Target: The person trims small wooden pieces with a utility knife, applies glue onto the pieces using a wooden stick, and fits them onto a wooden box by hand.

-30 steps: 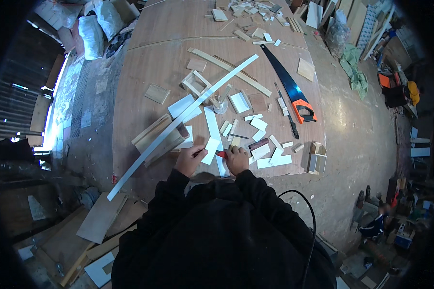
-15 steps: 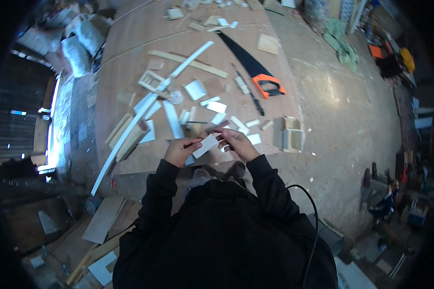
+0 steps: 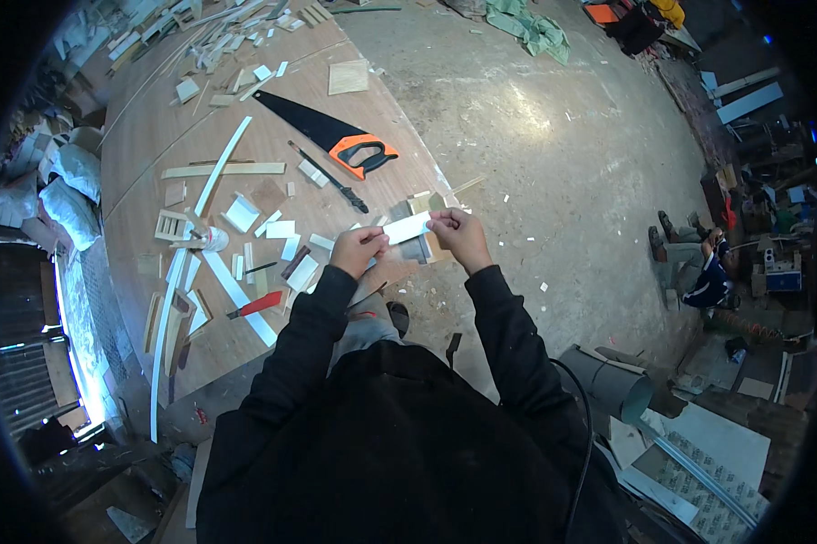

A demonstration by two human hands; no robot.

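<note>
Both hands grip a small white rectangular piece (image 3: 404,227): my left hand (image 3: 359,251) pinches its left end, my right hand (image 3: 458,238) its right end. It is held above the table's right edge, partly over a small block-like wooden assembly (image 3: 422,249). Left of my hands lie scattered small white and pale wooden pieces (image 3: 282,231), a red-handled tool (image 3: 258,305) on a white strip (image 3: 218,269), and a small wooden frame (image 3: 172,226). Beyond them are a handsaw with orange handle (image 3: 361,154) and a dark bar-shaped tool (image 3: 345,190).
A long white strip (image 3: 165,344) overhangs the table's (image 3: 132,172) near edge. Concrete floor (image 3: 554,172) runs along the right, where another person (image 3: 703,272) sits low among clutter. Board offcuts (image 3: 703,453) and a grey roll (image 3: 626,390) lie at lower right, stuffed sacks (image 3: 73,172) at left.
My view and body have turned rightward, so the table now sits further left. The red tool lies released on the table, and my hands have moved with the white piece over the table's right edge.
</note>
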